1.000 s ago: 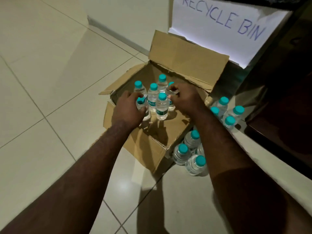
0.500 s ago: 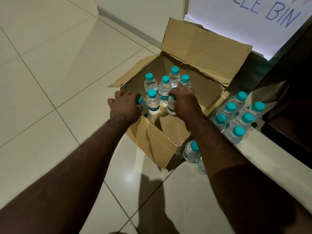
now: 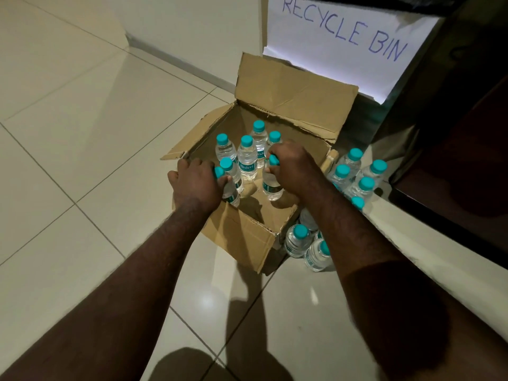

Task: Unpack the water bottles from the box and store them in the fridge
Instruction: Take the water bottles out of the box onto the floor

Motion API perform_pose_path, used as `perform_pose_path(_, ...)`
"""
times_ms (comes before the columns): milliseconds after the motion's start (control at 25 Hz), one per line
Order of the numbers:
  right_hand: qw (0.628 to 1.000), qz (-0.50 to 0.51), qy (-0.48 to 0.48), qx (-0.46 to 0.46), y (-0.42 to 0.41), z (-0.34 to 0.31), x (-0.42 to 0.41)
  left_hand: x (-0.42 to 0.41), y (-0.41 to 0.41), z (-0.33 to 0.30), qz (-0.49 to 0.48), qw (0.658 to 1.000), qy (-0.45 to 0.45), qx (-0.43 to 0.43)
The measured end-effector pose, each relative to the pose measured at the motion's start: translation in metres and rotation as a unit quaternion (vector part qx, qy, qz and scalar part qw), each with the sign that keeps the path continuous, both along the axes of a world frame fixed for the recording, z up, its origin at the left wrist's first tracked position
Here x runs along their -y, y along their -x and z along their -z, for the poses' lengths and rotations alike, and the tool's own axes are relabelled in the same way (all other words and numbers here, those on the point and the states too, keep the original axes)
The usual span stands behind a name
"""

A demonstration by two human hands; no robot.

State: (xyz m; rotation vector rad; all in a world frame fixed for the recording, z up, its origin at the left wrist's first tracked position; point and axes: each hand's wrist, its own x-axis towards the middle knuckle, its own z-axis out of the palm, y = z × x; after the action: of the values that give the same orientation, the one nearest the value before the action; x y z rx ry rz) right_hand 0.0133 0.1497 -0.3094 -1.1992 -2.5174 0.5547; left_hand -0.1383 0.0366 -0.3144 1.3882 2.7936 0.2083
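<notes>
Bottles (image 3: pixel 354 174) already unpacked stand on the floor tiles (image 3: pixel 68 133) right of the box (image 3: pixel 247 235), under the right forearm, below a "RECYCLE BIN" sign (image 3: pixel 343 37). Left hand (image 3: pixel 196 185) grips a bottle (image 3: pixel 229 193) by the neck at the box's near wall; right hand (image 3: pixel 292 166) grips another (image 3: pixel 270 185); five upright bottles (image 3: pixel 247 158) crowd between and behind them. Versus 0.5 s ago, both grips unchanged and both bottles still inside the box.
</notes>
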Motion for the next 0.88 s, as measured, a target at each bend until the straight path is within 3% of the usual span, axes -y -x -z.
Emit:
perform_pose_path(360, 0.999, 0.024, 0.022, -0.031, -0.061, -0.104, 0.013, 0.016, -0.047, -0.072, 0.080, 0.995, -0.060, -0.004)
perform_pose_path(560, 0.998, 0.039, 0.015, -0.056, -0.121, -0.157, 0.037, 0.029, -0.080, -0.113, 0.128, 0.977, -0.156, 0.063)
perform_pose_path(760, 0.995, 0.060, 0.080, -0.030, -0.151, -0.153, 0.067, 0.045, -0.112, -0.121, 0.214, 0.959, -0.175, 0.062)
perform_pose_path(880, 0.994, 0.027, 0.105, -0.008, -0.155, -0.129, 0.085, 0.054, -0.132, -0.105, 0.245, 0.958, -0.139, 0.061)
